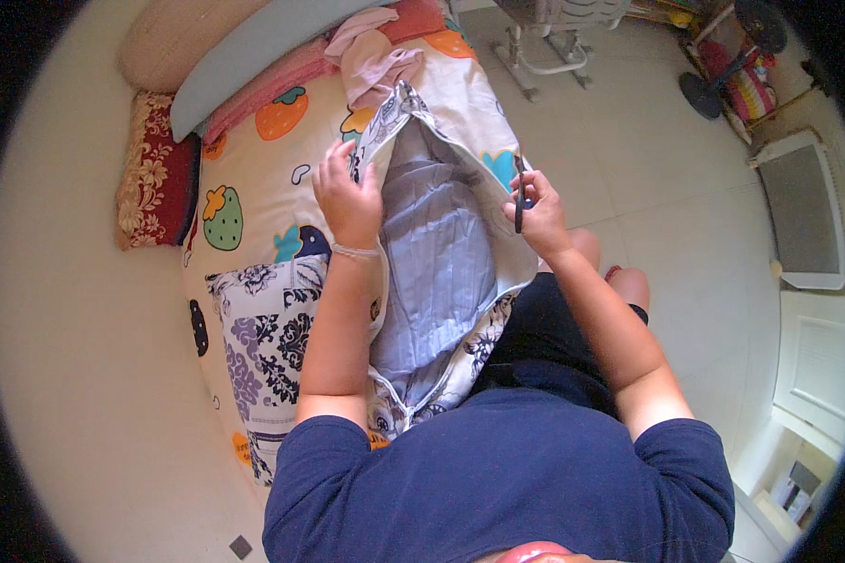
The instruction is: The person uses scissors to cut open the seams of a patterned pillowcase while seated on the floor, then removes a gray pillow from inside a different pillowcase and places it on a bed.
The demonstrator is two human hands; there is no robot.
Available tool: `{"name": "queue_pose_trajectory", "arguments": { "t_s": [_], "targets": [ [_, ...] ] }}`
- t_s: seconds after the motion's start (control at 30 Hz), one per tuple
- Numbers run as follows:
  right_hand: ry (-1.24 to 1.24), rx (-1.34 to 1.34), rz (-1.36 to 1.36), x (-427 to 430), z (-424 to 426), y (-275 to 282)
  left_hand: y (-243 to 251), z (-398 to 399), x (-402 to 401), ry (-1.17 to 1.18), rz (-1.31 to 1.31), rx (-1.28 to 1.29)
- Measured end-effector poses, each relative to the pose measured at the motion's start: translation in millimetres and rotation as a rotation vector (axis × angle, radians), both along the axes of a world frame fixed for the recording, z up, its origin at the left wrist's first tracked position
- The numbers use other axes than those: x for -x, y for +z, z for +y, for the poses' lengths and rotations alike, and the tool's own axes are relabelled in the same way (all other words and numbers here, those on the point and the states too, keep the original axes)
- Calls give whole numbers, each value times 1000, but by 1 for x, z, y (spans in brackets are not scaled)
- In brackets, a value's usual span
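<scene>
A cushion with a black-and-white floral cover lies before me, its long zipped opening spread wide. Grey fabric [436,239] shows inside, wrinkled, between the pale edges of the cover [489,352]. My left hand [348,193] is at the left edge of the opening, fingers apart, with no object visible in it. At the right edge, my right hand [541,214] grips a slim black tool [519,197], held upright; its exact kind is unclear. A second patterned cushion [264,359] lies to the left, partly behind my left forearm.
A fruit-print sheet [253,162] covers the bed. Pink cloth [377,60], a folded coral textile [271,88] and a red floral cushion [151,169] lie toward its far and left sides. A white-framed stand [549,60] is on the tiled floor [648,183] at right.
</scene>
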State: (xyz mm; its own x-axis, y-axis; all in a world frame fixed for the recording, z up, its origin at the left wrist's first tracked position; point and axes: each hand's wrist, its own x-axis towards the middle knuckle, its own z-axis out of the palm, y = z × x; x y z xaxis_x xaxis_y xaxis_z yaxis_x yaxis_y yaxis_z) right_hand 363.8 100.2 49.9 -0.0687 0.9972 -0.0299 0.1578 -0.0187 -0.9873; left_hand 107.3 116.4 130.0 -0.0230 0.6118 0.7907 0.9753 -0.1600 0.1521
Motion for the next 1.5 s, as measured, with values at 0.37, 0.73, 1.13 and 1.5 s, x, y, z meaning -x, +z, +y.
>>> {"name": "queue_pose_trajectory", "arguments": {
  "t_s": [0.37, 0.73, 1.13, 1.5],
  "targets": [
    [-34, 29, 341, -6, -26, 4, -35, 42, -89, -337, -873, 952],
    [9, 51, 245, -12, -52, -28, 89, 25, -108, -887, -763, 659],
    [-107, 4, 208, -11, -70, -50, -62, 52, -174, -573, 79, 1247],
    [-83, 2, 259, -8, -70, -22, 2, 36, -106, -96, 132, 594]
  ]
}}
